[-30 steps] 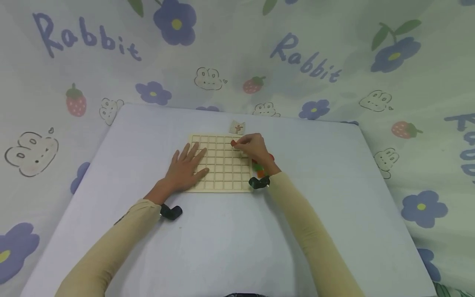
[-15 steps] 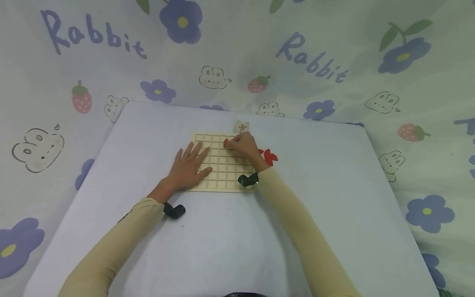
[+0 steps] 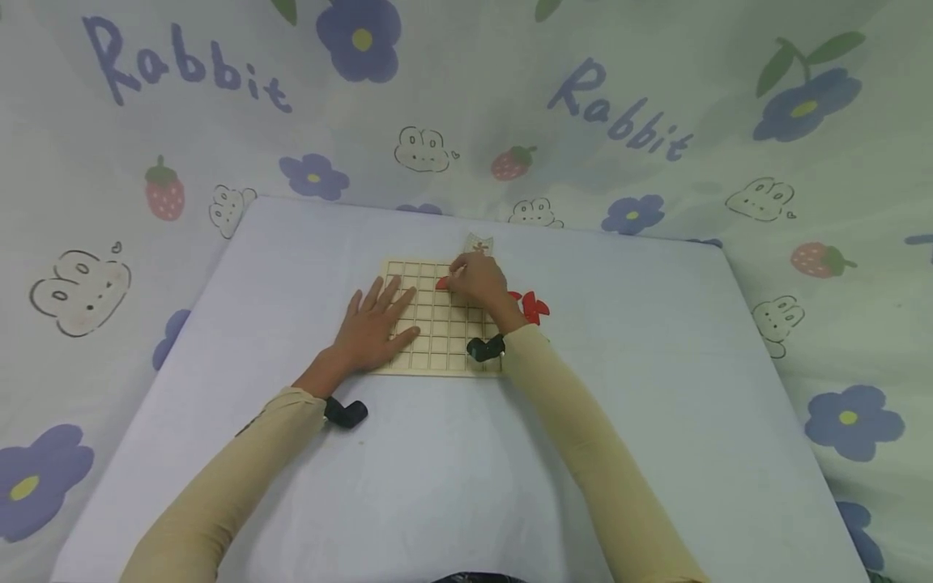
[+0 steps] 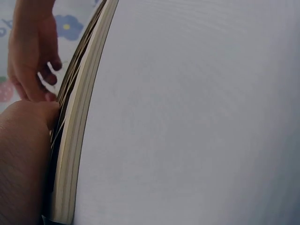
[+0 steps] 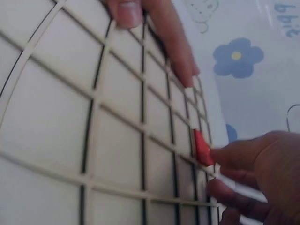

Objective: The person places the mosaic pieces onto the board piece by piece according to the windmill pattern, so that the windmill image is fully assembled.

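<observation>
A pale wooden grid board (image 3: 440,328) lies on the white table, its square cells split by thin raised ridges. My left hand (image 3: 368,332) rests spread on its left side, fingers straight. Over the upper right part of the board, my right hand (image 3: 477,282) holds a small red piece (image 3: 441,283) by its edge at a cell in the upper rows. In the right wrist view that red piece (image 5: 201,147) sits low against the ridges, with a fingertip on its corner. The left wrist view shows the board's side edge (image 4: 77,126) beside the left hand.
Several loose red pieces (image 3: 534,308) lie right of the board, partly behind the right forearm. A small beige card (image 3: 479,244) with a brown figure lies beyond the top edge. A printed curtain (image 3: 466,105) stands behind the table.
My right hand has moved left along the upper rows with the red piece, which now lies lower and flatter. My left hand stays on the board. The head view has shifted slightly.
</observation>
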Demonstrator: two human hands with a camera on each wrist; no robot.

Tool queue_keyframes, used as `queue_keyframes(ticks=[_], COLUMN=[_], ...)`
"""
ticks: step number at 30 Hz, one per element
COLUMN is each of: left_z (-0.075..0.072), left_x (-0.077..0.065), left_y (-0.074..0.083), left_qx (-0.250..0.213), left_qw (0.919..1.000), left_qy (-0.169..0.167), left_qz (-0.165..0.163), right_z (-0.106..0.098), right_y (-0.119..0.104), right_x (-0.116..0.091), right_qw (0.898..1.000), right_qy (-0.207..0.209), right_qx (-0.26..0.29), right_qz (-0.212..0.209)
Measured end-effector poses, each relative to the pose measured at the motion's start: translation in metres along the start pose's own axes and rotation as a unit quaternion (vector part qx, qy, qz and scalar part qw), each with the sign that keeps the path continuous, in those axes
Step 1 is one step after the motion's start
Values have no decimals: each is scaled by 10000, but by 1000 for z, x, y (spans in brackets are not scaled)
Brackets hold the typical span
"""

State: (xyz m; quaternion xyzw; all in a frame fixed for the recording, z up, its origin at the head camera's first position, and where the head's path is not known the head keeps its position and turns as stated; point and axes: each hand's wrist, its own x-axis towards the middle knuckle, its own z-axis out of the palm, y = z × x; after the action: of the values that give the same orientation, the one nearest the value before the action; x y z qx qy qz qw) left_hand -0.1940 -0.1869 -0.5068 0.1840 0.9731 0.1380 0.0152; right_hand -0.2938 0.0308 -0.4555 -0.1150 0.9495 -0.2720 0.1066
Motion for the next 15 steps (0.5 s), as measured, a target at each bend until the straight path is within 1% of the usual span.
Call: queue_keyframes(ticks=[1,3,6,10,13,15], left_z=[0,1,2,3,3,3], left_x=[0,0,-1,-2,-3,-4], left_y=[-1,-1,0,3,5,6], left_qx=[22,19,-1,-52,-96,-109], left_qw=[10000,10000,10000,9999,9999,9998], left_qy=[2,32,90,107,109,126], left_qz=[-10,-8,-5,-11,-39,-55], right_z=[2,5,6,5,5,5], right_y=[2,3,5,5,5,6], right_x=[1,2,1,-3,-5,-6], right_qw=[9998,9989,9960,9898,9894,9916], right_qy=[26,-49,-49,-13,-24,-19], right_qx=[-26,-143,-494,-987,-955,-719], right_qz=[-184,-452,-742,-1029,-1096,-1073])
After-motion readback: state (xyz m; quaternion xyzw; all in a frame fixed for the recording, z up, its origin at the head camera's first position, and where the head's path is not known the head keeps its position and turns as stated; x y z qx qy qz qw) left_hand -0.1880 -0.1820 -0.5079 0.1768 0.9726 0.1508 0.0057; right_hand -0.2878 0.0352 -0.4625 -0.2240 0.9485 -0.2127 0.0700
